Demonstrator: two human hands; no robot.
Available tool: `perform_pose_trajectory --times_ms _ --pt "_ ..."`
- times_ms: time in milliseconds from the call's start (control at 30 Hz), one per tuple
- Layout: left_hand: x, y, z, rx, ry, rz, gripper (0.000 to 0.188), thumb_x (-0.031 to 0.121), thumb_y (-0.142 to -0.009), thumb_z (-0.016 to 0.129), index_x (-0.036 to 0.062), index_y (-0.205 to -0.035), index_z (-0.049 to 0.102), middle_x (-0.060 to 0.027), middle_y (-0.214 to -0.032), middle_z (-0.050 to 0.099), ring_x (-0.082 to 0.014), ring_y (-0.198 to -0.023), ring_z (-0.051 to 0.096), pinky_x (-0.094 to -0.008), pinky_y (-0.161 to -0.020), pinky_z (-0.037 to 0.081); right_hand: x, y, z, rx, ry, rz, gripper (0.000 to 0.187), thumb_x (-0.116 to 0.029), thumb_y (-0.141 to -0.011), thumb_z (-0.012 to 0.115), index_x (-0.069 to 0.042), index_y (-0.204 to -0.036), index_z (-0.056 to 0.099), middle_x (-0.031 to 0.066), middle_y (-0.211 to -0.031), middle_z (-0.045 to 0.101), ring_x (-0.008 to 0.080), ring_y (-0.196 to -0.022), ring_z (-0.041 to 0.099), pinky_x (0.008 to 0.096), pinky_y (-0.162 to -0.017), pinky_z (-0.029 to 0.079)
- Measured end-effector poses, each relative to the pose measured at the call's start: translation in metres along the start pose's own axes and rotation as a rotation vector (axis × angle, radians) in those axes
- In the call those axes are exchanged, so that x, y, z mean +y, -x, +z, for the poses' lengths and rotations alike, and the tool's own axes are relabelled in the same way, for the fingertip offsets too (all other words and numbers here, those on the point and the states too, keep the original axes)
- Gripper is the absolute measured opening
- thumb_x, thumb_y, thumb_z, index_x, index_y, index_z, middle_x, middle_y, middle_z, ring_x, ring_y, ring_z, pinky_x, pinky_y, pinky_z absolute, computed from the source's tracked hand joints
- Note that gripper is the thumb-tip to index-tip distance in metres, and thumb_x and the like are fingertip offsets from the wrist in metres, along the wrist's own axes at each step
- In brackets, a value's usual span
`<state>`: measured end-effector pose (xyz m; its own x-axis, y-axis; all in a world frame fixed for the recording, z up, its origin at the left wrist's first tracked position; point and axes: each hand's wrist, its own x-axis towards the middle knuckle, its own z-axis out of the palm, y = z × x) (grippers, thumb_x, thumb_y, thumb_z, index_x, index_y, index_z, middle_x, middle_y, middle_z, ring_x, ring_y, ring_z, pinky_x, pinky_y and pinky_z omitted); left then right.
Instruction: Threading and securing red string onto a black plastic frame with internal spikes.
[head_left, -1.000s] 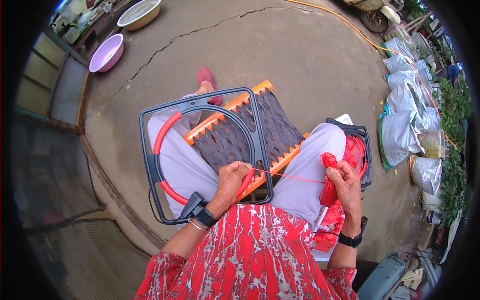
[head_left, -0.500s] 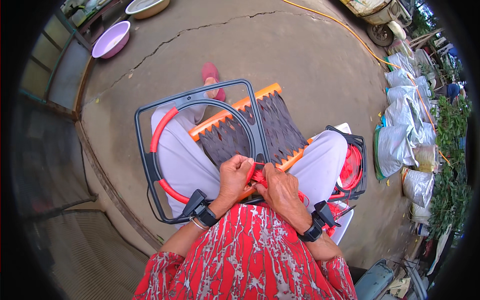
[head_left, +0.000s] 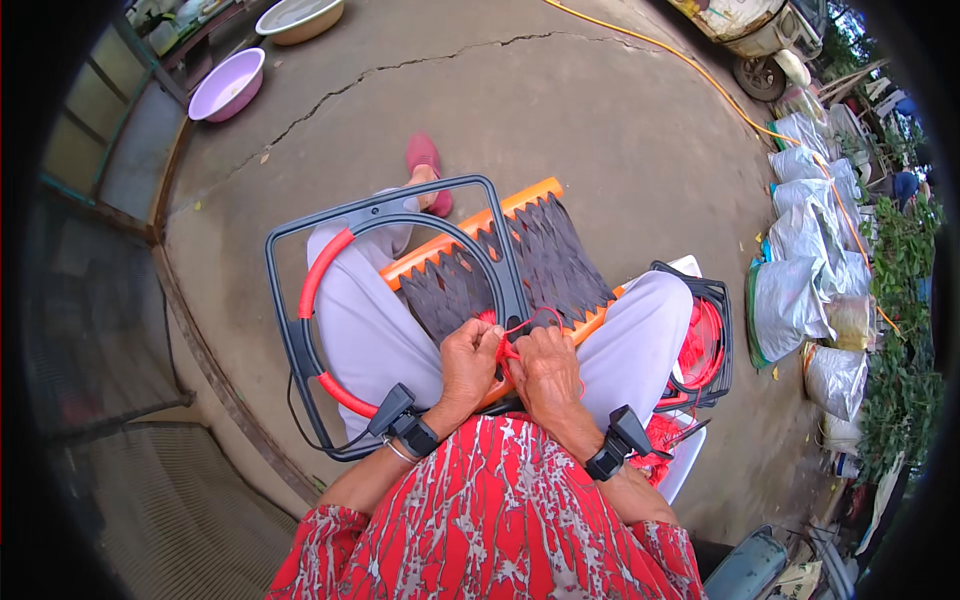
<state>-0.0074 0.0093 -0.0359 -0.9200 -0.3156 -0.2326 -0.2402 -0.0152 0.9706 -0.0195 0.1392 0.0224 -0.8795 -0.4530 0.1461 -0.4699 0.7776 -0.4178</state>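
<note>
On my lap lies a black plastic frame (head_left: 512, 292) with a ring inside it. Red cord is wound closely round two stretches of the ring, one being the long upper-left wrapping (head_left: 318, 270). My left hand (head_left: 470, 362) pinches red cord (head_left: 507, 350) at the frame's lower right side. Close beside it, my right hand (head_left: 548, 368) is closed on the same cord, its fingertips mostly hidden. A thin loop of cord arches above my right hand. Part of a red bundle shows just beyond my left fingertips.
An orange-framed seat (head_left: 550, 250) with dark woven straps stands between my legs. By my right knee are more black frames with red cord (head_left: 705, 335) and a white tub (head_left: 685, 465). Silver sacks (head_left: 790, 305) line the right; a purple basin (head_left: 228, 88) sits far left.
A loop of red cord now rises above my right hand. My hands have shifted slightly, and the red bundle that was between them now shows beyond my left fingertips.
</note>
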Motion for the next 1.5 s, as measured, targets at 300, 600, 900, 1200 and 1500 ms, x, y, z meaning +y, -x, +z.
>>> perform_pose_trajectory --times_ms 300,600,900,1200,1500 --pt "-0.006 0.005 0.0 -0.01 -0.019 -0.073 0.015 0.008 -0.087 0.063 -0.0034 -0.078 0.062 -0.0054 -0.06 0.06 -0.0066 -0.056 0.05 -0.0272 -0.052 0.042 -0.002 -0.026 -0.015 -0.037 -0.219 0.028 0.017 -0.019 -0.077 0.067 -0.005 -0.085 0.062 0.0116 -0.086 0.059 0.0278 -0.087 0.056 0.0409 -0.073 0.04" --pt "-0.026 0.0 -0.001 -0.101 0.136 -0.144 0.008 0.005 -0.092 0.057 0.0002 -0.088 0.062 -0.001 -0.081 0.065 -0.0052 -0.069 0.057 -0.023 -0.057 0.047 -0.002 -0.07 0.017 -0.278 0.167 -0.014 0.031 -0.035 -0.081 0.063 -0.005 -0.076 0.067 0.0161 -0.07 0.067 0.0323 -0.07 0.066 0.0441 -0.066 0.048" --pt "-0.041 0.002 0.003 -0.06 0.117 -0.156 0.005 0.002 -0.086 0.065 -0.0023 -0.087 0.063 -0.0046 -0.083 0.067 -0.0079 -0.072 0.06 -0.0245 -0.06 0.049 -0.01 -0.078 0.031 -0.186 0.334 -0.131 0.02 -0.024 -0.075 0.066 -0.005 -0.069 0.067 0.0149 -0.069 0.067 0.0304 -0.063 0.067 0.039 -0.054 0.049" --pt "-0.009 0.007 -0.001 -0.054 0.189 -0.307 0.015 0.006 -0.083 0.068 -0.0031 -0.073 0.063 -0.0037 -0.066 0.063 -0.0059 -0.062 0.053 -0.0258 -0.053 0.043 -0.006 -0.111 0.013 -0.196 -0.144 0.066 0.022 -0.027 -0.075 0.069 -0.006 -0.075 0.063 0.0161 -0.071 0.066 0.0416 -0.067 0.062 0.0482 -0.061 0.049" --pt "-0.017 0.004 0.002 -0.068 0.101 -0.085 0.009 0.005 -0.089 0.062 -0.0023 -0.091 0.065 -0.0053 -0.075 0.066 -0.009 -0.059 0.059 -0.0261 -0.048 0.047 -0.014 -0.098 0.024 -0.334 0.021 -0.056 0.034 -0.023 -0.077 0.072 0.0 -0.102 0.064 0.0214 -0.097 0.064 0.0286 -0.089 0.065 0.0388 -0.072 0.051"
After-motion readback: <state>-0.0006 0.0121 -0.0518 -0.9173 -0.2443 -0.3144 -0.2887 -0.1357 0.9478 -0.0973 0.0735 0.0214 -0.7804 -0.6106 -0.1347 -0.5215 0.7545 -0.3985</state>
